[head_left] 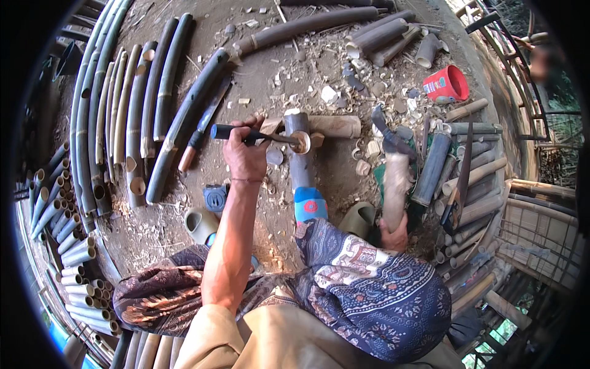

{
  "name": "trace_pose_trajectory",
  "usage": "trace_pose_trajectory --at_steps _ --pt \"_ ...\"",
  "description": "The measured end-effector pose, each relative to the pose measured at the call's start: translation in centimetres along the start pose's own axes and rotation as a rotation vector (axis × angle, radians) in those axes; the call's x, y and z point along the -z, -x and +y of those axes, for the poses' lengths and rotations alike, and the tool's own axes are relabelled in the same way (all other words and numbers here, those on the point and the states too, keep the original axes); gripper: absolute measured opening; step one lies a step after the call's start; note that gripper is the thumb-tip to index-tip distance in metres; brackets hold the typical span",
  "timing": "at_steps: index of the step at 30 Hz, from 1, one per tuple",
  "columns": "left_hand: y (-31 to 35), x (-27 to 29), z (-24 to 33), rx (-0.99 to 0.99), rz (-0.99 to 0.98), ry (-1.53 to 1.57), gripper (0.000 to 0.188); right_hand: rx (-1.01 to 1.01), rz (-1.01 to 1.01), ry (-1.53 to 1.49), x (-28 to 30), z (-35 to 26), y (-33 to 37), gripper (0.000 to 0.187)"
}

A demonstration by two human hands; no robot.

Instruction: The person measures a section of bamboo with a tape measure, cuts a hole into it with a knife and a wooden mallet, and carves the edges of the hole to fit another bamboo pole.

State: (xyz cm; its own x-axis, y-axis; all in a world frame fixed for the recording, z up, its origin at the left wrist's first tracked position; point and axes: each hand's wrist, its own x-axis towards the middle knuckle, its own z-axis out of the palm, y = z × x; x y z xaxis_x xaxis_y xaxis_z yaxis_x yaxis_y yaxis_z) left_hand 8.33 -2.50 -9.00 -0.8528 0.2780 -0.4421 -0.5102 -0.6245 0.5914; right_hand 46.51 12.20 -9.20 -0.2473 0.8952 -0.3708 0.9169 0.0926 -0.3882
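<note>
My left hand (246, 150) is closed round the dark handle of a chisel (279, 138), which lies nearly level. Its metal tip reaches into a round, pale-edged opening (300, 143) on a bamboo piece (296, 122). That piece points away from me, and my foot in a blue sock (310, 206) presses on its near end. A pale wooden block (332, 126) lies crosswise under or beside the bamboo. Off to the right, my right hand (394, 234) grips the near end of a thick, pale wooden club (396, 184), apart from the bamboo.
Long bamboo poles (190, 117) lie on the left, with a long-bladed knife (206, 123) beside them. Chips cover the ground. A red bucket (445, 84) lies tipped at far right. Near the club are a dark curved tool (388, 131), a saw (460, 178) and stacked bamboo pieces (433, 169).
</note>
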Motion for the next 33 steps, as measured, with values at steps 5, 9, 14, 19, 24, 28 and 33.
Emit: trace_pose_trajectory --at_steps 5,9,14,19,24,28,33 --pt "0.6 -1.3 -3.4 -0.041 0.132 0.003 0.010 0.387 -0.141 -0.414 9.1 -6.6 -2.6 0.087" --pt "0.2 0.1 -4.4 -0.139 0.027 -0.038 0.011 0.456 -0.624 -0.711 15.0 -16.1 -2.4 0.091" --pt "1.2 -1.4 -5.5 -0.201 0.005 -0.116 0.008 0.907 -0.484 -0.460 17.0 -22.9 -3.7 0.095" --pt "3.5 -5.2 -6.0 -0.189 0.117 -0.114 0.010 1.539 -0.080 -0.065 12.0 -28.1 -4.7 0.108" --pt "1.8 -3.1 -7.1 -0.255 -0.044 -0.474 0.030 1.824 0.359 0.784 11.0 -33.6 -5.1 0.102" --pt "0.7 -3.3 -6.2 -0.212 -0.291 -0.773 0.028 1.728 0.047 0.307 9.9 -31.7 -5.5 0.103" --pt "0.2 -3.4 -5.0 -0.470 -0.450 -0.905 0.027 1.511 -0.103 0.389 10.6 -30.0 -5.5 0.112"
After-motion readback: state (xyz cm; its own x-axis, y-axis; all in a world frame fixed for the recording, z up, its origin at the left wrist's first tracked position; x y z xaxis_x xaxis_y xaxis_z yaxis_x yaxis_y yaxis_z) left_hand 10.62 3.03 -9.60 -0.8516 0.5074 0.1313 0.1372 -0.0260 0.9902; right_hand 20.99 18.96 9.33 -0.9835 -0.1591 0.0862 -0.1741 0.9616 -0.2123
